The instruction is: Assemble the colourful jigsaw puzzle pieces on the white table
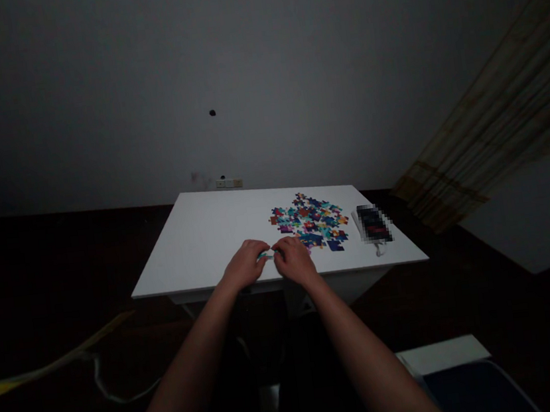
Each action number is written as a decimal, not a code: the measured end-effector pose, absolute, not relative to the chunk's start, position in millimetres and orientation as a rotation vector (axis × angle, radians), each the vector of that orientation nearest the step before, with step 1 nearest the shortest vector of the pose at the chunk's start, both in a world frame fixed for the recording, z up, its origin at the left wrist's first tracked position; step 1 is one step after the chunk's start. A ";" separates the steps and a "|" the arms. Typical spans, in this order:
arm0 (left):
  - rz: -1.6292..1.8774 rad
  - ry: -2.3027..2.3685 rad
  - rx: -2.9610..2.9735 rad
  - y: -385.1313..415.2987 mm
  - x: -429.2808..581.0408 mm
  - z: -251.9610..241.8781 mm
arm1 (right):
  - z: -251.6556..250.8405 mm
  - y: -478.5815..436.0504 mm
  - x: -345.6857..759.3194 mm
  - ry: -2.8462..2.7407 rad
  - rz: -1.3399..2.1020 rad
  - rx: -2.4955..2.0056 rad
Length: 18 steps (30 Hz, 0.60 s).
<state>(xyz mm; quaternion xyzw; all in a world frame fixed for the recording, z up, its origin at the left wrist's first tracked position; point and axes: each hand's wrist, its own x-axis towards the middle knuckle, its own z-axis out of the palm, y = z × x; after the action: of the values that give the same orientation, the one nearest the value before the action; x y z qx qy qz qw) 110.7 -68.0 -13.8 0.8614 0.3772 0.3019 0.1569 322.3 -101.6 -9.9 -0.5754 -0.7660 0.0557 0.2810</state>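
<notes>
While meeting at near edge of table [199, 242], left hand [245, 264] and right hand [294, 261] pinch teal piece [264, 255]; pile [310, 222] at 1 o'clock looks loose, so assembly likely barely begun.

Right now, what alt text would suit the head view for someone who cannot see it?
The left hand and right hand pinch a teal puzzle piece near the front edge of a white table in a dim room. A colourful pile of pieces lies just beyond.
</notes>
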 end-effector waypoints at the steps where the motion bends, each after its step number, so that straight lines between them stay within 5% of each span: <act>1: 0.849 1.086 2.479 -68.1 111.4 -14.0 | -9.8 -101.4 322.4 -2.052 0.146 -1.539; 18: 0.747 1.180 2.622 -82.3 113.3 2.8 | 16.7 -44.9 368.2 -1.775 0.187 -1.691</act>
<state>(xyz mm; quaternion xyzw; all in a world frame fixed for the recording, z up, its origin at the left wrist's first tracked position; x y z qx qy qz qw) 113.3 -82.3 2.8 0.8794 0.3957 0.2507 0.0854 368.2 -44.9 16.7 -0.6479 -0.6804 0.0717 0.3349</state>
